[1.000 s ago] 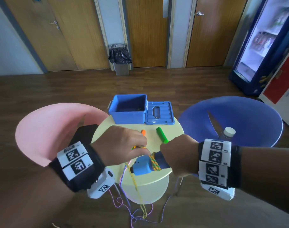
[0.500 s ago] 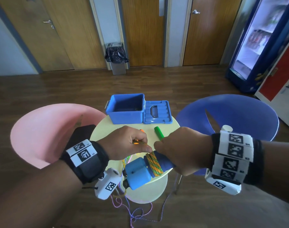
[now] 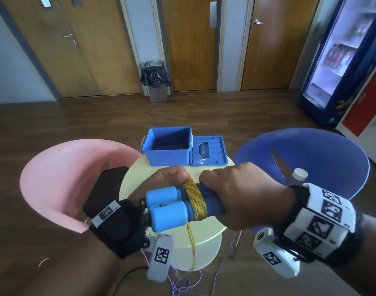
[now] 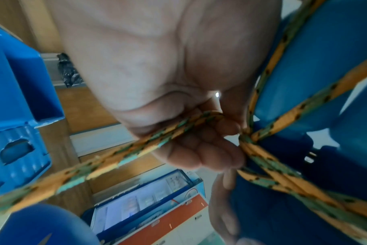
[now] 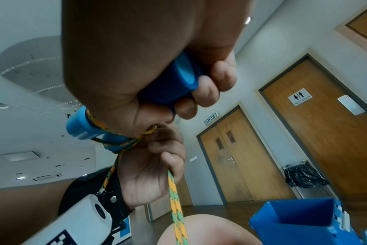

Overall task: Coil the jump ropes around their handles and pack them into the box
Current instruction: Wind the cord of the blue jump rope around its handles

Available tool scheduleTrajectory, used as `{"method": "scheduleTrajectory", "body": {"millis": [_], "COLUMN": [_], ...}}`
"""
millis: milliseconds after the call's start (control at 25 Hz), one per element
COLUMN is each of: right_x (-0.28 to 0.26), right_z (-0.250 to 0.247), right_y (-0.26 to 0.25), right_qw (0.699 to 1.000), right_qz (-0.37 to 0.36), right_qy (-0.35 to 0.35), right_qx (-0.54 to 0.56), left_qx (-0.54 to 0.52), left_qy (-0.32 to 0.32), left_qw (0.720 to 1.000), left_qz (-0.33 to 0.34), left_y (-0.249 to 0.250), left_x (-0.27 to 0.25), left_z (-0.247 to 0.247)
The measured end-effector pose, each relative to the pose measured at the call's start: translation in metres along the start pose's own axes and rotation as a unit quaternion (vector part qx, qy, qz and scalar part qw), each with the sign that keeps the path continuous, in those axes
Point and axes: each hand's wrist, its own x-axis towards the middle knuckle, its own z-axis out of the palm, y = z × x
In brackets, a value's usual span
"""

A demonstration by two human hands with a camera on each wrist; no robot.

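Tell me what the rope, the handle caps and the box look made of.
Rope: braided fibre cord, orange and green, matte; the weave shows. Handle caps: smooth light-blue plastic with a soft sheen. Box: moulded blue plastic, slightly glossy, probably rigid.

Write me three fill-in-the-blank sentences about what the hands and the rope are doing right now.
The right hand grips the two blue ____ together.
The left hand pinches the orange-green ____ wound round them.
The blue box on the table stands with its lid ____.

Missing words: handles; rope; off
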Motion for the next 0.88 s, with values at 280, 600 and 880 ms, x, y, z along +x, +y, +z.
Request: {"method": "scheduleTrajectory", "body": {"millis": [280, 600, 880], "right_x": [0.007, 0.013, 0.028], "right_z": [-0.005, 0.002, 0.002], "right_y": [0.0, -0.004, -0.006], "right_qw": [1.0, 0.996, 0.978], "right_qz": [-0.011, 0.051, 0.161], "right_qy": [0.01, 0.067, 0.133], "right_qx": [-0.028, -0.018, -0.002], "left_qx": [0.056, -0.185, -0.142], "left_qy": [0.004, 0.137, 0.225], "left_qw": [0.996, 0.972, 0.962], "left_qz": [0.063, 0.038, 0.069], "left_y": [0.006, -0.032, -0.019], "left_x": [-0.006, -0.001, 0.005], "left_z": [-0.006, 0.016, 0.069]}}
